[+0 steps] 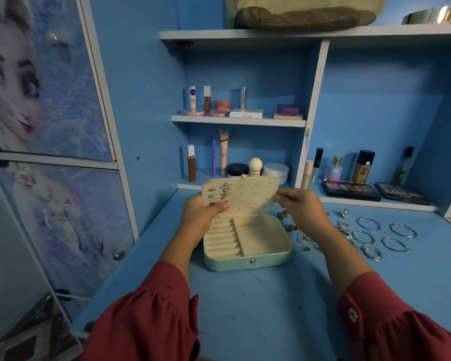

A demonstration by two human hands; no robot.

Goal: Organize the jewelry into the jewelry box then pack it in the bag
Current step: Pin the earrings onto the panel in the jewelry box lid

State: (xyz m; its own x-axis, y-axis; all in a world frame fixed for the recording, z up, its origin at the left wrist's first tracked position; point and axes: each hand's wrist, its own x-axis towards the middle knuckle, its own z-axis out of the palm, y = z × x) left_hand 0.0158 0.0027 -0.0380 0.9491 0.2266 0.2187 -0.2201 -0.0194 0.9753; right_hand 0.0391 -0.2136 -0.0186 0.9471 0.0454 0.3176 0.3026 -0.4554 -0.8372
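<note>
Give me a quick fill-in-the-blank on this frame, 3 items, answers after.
1. Both hands hold the cream earring panel above the open ____.
2. The bangles lie on the desk to the ____ of the jewelry box.
3. The earrings sit at the panel's ____ end.

Answers: jewelry box; right; left

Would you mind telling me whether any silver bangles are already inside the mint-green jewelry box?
No, the silver bangles all lie on the blue desk, right of the mint-green jewelry box.
</note>
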